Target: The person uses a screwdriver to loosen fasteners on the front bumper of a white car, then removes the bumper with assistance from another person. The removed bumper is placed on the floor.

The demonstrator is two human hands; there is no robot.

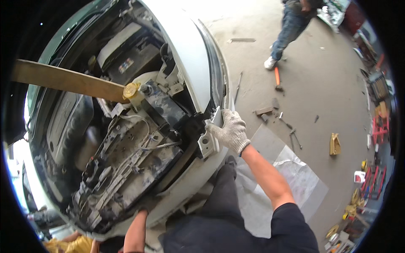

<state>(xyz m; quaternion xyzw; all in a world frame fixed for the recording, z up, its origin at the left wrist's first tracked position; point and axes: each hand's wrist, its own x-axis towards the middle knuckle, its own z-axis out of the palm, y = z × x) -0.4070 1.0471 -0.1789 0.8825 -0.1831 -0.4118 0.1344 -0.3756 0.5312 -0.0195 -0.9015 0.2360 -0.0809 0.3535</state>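
My right hand (pixel 231 130), in a pale knitted work glove, grips a whitish bracket-like part (pixel 208 144) with round holes. The part is at the car's front corner, beside the front end of the white fender (pixel 197 69). Its thumb lies over the near side and the fingers bend round the far edge. My left forearm (pixel 136 232) reaches to the car's front edge; the left hand is in dark shadow there, and its fingers are hidden. In front of me lies the open engine bay, with a dusty front crossmember (pixel 122 156) and a yellow reservoir cap (pixel 131 90).
A wooden board (pixel 69 80) slants over the engine bay. Beside me a translucent sheet (pixel 278 173) covers some floor, near an orange-handled hammer (pixel 277 78) and several loose tools. One person in jeans (pixel 287 31) stands beyond; another in yellow (pixel 69 244) is at lower left.
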